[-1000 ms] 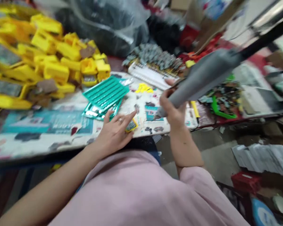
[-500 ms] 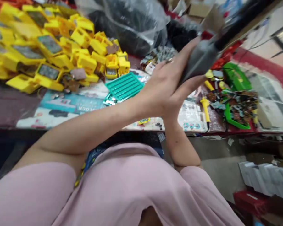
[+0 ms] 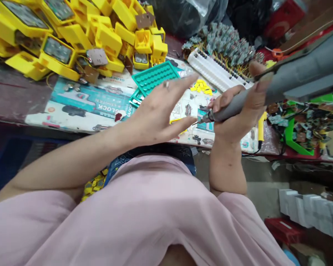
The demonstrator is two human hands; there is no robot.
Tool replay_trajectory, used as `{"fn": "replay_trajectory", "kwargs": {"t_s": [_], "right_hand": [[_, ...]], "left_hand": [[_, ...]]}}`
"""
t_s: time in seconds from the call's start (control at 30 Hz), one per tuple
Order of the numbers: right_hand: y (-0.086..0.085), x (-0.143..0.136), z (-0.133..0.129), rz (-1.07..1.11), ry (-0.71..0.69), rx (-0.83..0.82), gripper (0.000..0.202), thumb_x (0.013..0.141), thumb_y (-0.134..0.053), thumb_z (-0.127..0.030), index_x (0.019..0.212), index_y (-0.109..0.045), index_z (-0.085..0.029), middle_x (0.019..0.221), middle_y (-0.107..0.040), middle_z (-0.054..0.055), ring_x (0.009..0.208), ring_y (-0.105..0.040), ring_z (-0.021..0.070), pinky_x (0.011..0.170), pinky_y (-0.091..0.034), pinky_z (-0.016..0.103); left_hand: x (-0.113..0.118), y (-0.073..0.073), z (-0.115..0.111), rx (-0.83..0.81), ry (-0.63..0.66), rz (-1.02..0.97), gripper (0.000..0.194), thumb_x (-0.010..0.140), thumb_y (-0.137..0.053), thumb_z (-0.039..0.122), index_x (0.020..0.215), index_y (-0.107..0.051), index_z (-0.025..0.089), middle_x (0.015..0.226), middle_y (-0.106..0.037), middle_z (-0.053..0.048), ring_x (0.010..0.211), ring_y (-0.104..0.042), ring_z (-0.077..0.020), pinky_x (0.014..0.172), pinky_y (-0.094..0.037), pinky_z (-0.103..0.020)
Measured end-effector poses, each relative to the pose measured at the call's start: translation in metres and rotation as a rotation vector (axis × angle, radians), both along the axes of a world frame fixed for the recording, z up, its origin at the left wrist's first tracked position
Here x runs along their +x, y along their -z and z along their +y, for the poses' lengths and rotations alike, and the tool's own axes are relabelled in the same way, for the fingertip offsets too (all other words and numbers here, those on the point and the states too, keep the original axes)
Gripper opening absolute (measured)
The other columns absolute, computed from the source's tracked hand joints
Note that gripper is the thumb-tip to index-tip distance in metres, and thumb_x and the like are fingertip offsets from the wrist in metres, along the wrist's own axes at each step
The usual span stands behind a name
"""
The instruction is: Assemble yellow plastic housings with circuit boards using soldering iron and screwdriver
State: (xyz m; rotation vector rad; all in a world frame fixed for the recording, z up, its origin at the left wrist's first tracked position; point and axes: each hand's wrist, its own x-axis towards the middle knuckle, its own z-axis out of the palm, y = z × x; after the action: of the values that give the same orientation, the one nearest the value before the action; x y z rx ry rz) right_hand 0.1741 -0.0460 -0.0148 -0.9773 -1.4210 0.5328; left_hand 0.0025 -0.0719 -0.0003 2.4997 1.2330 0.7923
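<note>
My right hand [image 3: 233,122] is wrapped round the grey body of an electric screwdriver [image 3: 238,105]. Its thin bit points left and down, close to my left thumb tip. My left hand [image 3: 158,114] hovers over the printed sheet [image 3: 97,103], with thumb and fingers apart and a ring on one finger. Partly hidden below that hand is a small yellow piece [image 3: 175,121]. Just beyond the fingers lies a teal ridged tray [image 3: 155,78], tilted on another teal tray holding small metal parts. A few small yellow pieces [image 3: 202,87] lie on the sheet between tray and screwdriver.
Yellow housings with circuit boards [image 3: 108,37] are heaped at the left. A white rack [image 3: 216,68] and a pile of grey wired parts [image 3: 230,42] stand behind. On the right are a yellow-handled tool [image 3: 261,129] and a green bin [image 3: 296,142] of small boards.
My hands have separated and come down toward the sheet. The screwdriver has swung lower, its bit now visible. My left hand has moved left, off the screwdriver, and the view has shifted.
</note>
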Motion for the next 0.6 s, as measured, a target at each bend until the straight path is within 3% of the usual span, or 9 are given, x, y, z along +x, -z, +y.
{"fn": "replay_trajectory", "kwargs": {"t_s": [0.07, 0.1, 0.2, 0.33, 0.43, 0.6], "right_hand": [[0.001, -0.008, -0.003, 0.106, 0.018, 0.05, 0.032, 0.1, -0.038, -0.056, 0.115, -0.05, -0.031, 0.056, -0.03, -0.009, 0.037, -0.038, 0.0092, 0.045, -0.046, 0.026], [0.003, -0.012, -0.005, 0.044, 0.024, 0.03, 0.039, 0.099, -0.036, -0.061, 0.12, -0.049, -0.031, 0.057, -0.031, -0.008, 0.038, -0.04, 0.0101, 0.046, -0.046, 0.027], [0.015, -0.022, -0.01, -0.188, 0.052, -0.08, 0.059, 0.097, -0.024, -0.07, 0.141, -0.038, -0.034, 0.063, -0.039, -0.004, 0.044, -0.051, 0.0145, 0.053, -0.051, 0.033], [0.032, -0.023, -0.01, -0.373, -0.061, -0.224, 0.057, 0.097, -0.034, -0.066, 0.146, -0.036, -0.037, 0.069, -0.048, 0.0, 0.058, -0.062, 0.0213, 0.06, -0.056, 0.039], [0.037, -0.022, -0.009, -0.517, -0.126, -0.22, 0.061, 0.094, -0.045, -0.065, 0.147, -0.037, -0.037, 0.079, -0.056, 0.003, 0.069, -0.067, 0.0248, 0.063, -0.058, 0.041], [0.039, -0.021, -0.004, -0.444, -0.003, -0.184, 0.056, 0.102, -0.027, -0.055, 0.153, -0.022, -0.033, 0.074, -0.056, 0.002, 0.064, -0.066, 0.0233, 0.065, -0.059, 0.042]], "left_hand": [[-0.004, 0.041, -0.007, -0.035, -0.044, 0.028, 0.052, 0.09, -0.057, 0.049, 0.13, -0.06, 0.016, 0.132, -0.066, -0.013, 0.127, -0.06, -0.0316, 0.112, -0.041, -0.055], [-0.005, 0.058, -0.01, -0.037, -0.067, 0.053, 0.053, 0.09, -0.058, 0.052, 0.13, -0.059, 0.016, 0.127, -0.069, -0.013, 0.125, -0.059, -0.0326, 0.112, -0.038, -0.058], [0.0, 0.092, -0.017, -0.04, -0.119, 0.084, 0.061, 0.087, -0.063, 0.058, 0.132, -0.055, 0.017, 0.117, -0.072, -0.013, 0.122, -0.058, -0.0333, 0.11, -0.035, -0.058], [0.006, 0.106, -0.017, -0.022, -0.137, 0.058, 0.061, 0.088, -0.064, 0.053, 0.137, -0.05, 0.019, 0.104, -0.074, -0.009, 0.116, -0.06, -0.0297, 0.108, -0.035, -0.054], [0.006, 0.108, -0.016, 0.039, -0.148, 0.027, 0.061, 0.088, -0.065, 0.05, 0.137, -0.048, 0.019, 0.101, -0.074, -0.007, 0.113, -0.061, -0.0278, 0.109, -0.036, -0.054], [0.007, 0.109, -0.015, 0.157, -0.141, 0.024, 0.056, 0.088, -0.064, 0.042, 0.135, -0.047, 0.016, 0.097, -0.075, -0.008, 0.109, -0.064, -0.0276, 0.111, -0.034, -0.06]]}}
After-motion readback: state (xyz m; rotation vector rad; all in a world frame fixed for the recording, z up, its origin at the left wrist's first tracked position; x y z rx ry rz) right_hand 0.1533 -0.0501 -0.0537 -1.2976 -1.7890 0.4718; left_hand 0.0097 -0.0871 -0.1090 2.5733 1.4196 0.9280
